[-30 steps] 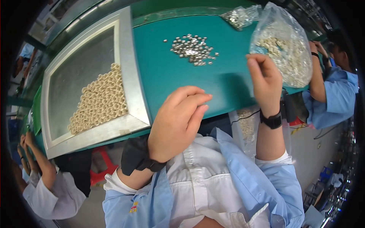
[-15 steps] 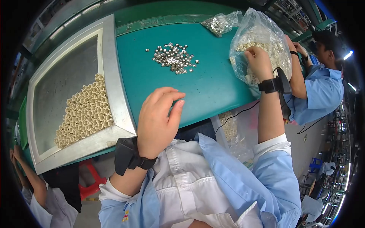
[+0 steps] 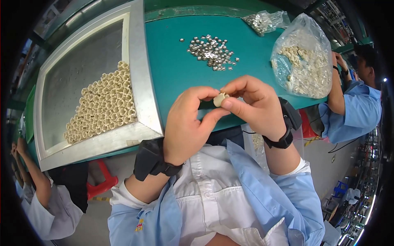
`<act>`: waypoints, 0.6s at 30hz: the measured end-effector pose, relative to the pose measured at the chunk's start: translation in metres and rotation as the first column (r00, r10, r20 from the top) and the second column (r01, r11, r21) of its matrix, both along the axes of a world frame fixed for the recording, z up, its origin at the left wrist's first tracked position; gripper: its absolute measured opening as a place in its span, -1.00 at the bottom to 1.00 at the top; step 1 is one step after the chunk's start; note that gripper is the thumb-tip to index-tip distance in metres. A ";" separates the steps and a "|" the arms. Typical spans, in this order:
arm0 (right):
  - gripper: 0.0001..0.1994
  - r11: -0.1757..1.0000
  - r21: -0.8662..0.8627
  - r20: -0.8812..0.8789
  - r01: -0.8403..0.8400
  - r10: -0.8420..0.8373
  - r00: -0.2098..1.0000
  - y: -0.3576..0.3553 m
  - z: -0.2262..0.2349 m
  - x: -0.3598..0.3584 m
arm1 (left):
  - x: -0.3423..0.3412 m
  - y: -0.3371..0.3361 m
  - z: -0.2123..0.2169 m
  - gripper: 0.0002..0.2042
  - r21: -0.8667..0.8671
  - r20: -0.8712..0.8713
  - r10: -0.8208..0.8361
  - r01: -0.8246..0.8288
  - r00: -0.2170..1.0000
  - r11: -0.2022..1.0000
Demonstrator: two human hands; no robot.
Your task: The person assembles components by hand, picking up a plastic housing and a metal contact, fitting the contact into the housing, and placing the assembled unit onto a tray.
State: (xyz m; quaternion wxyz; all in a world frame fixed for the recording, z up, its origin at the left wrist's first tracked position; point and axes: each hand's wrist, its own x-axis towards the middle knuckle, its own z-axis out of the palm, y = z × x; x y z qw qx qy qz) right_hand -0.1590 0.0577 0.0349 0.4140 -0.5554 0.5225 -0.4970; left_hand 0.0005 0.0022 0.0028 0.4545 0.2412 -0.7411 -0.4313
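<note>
In front of my chest, a small cream ring-shaped plastic part (image 3: 220,99) is pinched between the fingertips of both hands. My left hand (image 3: 186,123) grips it from the left with thumb and forefinger. From the right, my right hand (image 3: 260,107) closes thumb and forefinger on it; the other fingers are curled behind. Beyond my hands lies a loose pile of small shiny metal pieces (image 3: 211,52) on the green table (image 3: 168,53). To the left, rows of similar cream parts (image 3: 104,102) stand packed together in a metal-framed tray (image 3: 143,65).
At the right, an open clear plastic bag (image 3: 305,61) holds many cream parts. Behind it lies a smaller bag of metal pieces (image 3: 260,23). A co-worker in a blue shirt (image 3: 349,108) sits at the right; another person (image 3: 51,205) is at the far left, near a red stool (image 3: 100,180).
My right hand has come out of the clear bag with a cream part and moved left to my left hand. Both hands now meet on the part.
</note>
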 end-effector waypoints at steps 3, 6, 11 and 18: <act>-0.87 0.997 -0.081 -0.061 -0.016 0.011 0.998 -0.002 -0.006 0.005 | 0.003 0.001 -0.005 -0.75 0.001 -0.014 0.036 -0.035 0.999 0.999; -0.88 0.991 -0.114 -0.225 0.075 -0.099 0.969 -0.009 0.000 -0.007 | 0.004 0.000 -0.007 -0.76 -0.001 -0.018 0.048 -0.048 0.999 0.999; -0.88 0.907 -0.225 -0.533 0.356 -0.421 0.734 -0.044 -0.005 -0.054 | 0.004 -0.001 -0.006 -0.81 0.024 0.006 -0.001 0.001 1.000 1.000; -0.86 0.957 -0.159 -0.791 0.244 -0.271 0.548 -0.059 -0.024 -0.069 | 0.003 -0.001 -0.005 -0.84 0.051 0.003 -0.014 0.013 1.000 0.999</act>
